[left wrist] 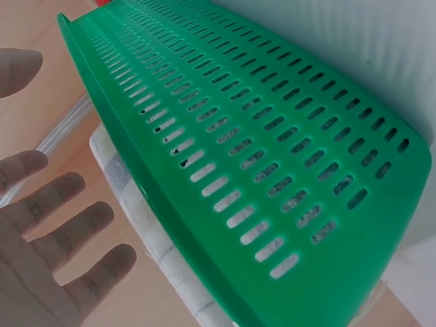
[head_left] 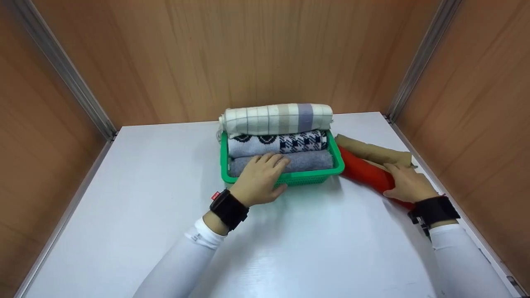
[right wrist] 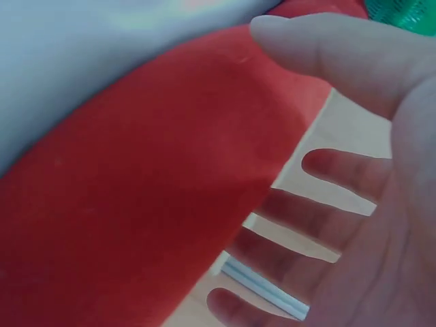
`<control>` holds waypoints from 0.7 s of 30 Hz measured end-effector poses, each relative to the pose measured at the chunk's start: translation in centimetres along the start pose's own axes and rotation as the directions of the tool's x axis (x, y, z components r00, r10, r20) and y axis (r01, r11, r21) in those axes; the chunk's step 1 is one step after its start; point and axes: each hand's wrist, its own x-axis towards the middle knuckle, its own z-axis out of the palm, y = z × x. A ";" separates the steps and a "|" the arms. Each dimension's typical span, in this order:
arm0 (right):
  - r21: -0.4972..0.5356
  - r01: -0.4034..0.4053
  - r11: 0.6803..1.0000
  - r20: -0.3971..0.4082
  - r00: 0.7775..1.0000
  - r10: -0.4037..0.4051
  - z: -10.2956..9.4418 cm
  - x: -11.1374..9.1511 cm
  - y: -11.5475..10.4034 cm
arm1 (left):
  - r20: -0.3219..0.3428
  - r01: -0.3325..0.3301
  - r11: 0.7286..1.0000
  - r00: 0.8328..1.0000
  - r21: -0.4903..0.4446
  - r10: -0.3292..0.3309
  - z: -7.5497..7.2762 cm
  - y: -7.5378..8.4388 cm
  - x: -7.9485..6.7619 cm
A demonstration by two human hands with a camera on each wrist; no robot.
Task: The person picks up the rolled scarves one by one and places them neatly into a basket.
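Spread fingers (left wrist: 82,228) near a slotted green basket (left wrist: 197,218), pale cloth (left wrist: 150,218) just beyond.

Left hand (head_left: 260,180) palm down, right hand (head_left: 410,184) fingers apart, arms (head_left: 182,260) extended forward

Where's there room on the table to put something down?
Bare table: left of the green basket up to the left wall, and between the sleeves. Crowded: right of the basket, with the red roll, tan roll and right hand.

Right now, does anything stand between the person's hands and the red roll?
Nothing visible stands between the right hand and the red roll beneath it. The right end of the green basket lies between the left hand and that roll.
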 end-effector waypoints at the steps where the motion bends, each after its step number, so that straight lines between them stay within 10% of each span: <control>1: 0.002 -0.005 1.000 0.010 1.000 0.005 0.1 -0.1 0.2 | 0.006 0.000 1.000 1.000 0.000 0.000 0.0 0.1 0.0; 21: 0.136 -0.070 0.988 0.099 0.993 0.056 1.9 0.3 1.8 | 0.008 -0.068 0.998 0.998 0.007 0.068 0.7 1.7 1.1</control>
